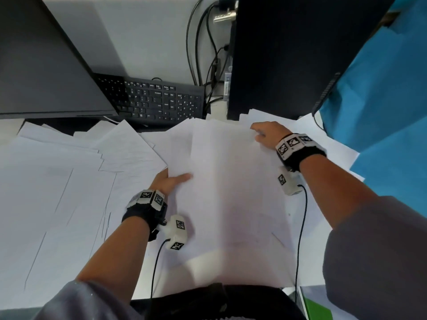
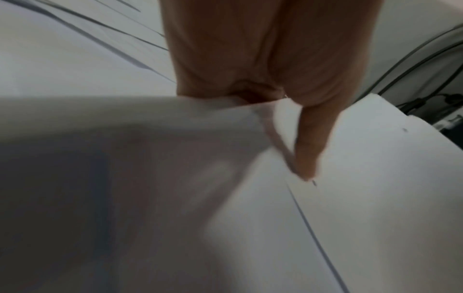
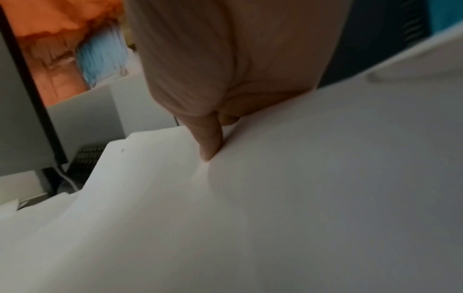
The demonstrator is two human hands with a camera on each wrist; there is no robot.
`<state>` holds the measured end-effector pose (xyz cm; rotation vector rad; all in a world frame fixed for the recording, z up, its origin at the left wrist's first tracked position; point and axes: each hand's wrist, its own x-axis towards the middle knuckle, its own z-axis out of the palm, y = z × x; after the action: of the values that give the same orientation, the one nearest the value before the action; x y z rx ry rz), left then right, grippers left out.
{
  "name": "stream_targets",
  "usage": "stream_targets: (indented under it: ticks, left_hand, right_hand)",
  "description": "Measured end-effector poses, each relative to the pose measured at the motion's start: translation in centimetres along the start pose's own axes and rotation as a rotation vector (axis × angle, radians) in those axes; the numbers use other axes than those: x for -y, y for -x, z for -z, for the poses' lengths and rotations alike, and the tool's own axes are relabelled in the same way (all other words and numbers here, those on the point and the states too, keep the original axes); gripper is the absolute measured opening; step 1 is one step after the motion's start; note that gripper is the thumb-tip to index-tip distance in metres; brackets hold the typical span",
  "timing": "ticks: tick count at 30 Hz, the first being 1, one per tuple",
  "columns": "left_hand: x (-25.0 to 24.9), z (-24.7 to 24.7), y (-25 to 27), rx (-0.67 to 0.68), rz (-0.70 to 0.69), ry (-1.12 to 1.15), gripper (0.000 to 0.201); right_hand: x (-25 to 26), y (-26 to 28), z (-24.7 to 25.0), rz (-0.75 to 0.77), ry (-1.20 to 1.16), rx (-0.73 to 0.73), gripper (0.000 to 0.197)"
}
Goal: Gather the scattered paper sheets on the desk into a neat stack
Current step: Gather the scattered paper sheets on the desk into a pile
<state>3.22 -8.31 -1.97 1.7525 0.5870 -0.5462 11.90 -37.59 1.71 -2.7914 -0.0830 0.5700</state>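
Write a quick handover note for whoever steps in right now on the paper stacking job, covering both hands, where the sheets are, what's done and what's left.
Left hand: grip on the left edge of the held bundle of sheets, thumb on top, fingers underneath.
Right hand: grip on the bundle's far right corner, thumb pressed on top.
Bundle: in front of the person at the desk's middle, edges still uneven at the far end.
Loose sheets: spread overlapping across the left of the desk; a few more lie under and beyond the right wrist, by the computer tower.
Done: the middle sheets are gathered.
Left: collect both loose groups, then square the edges.
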Motion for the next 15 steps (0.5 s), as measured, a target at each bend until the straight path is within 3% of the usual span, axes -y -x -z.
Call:
stream_targets:
  ticks: [4,8,11,14,15]
  left_hand:
    - [0.3,0.0,-1.4,0.002,-0.031,-0.109,0.045]
    - [0.7,0.3,-2.5,-0.018,-0.019,-0.06,0.042]
    - [0.8,0.4,-3.4,-0.009,-0.024,0.03,0.029]
    - [0.6,0.4,-3.9,-0.06,-0.02,0.01,0.033]
    - [0.6,0.4,-4.1,-0.093,-0.021,-0.013,0.041]
  right_hand:
    - [1.3,-1.8,-2.1,-0.029,-0.012,0.004,0.038]
    - [-0.1,-2.0,-3.0,-0.197,0.016,0.079,0.058]
    - [-2.3,-1.5,-3.4,-0.335,-0.031,0.077,0.046]
    - [-5.6,-0.3,-3.8,-0.499,-0.107,0.025,0.035]
    - [-6.9,0.3,-3.7,-0.538,-0.027,0.015,0.035]
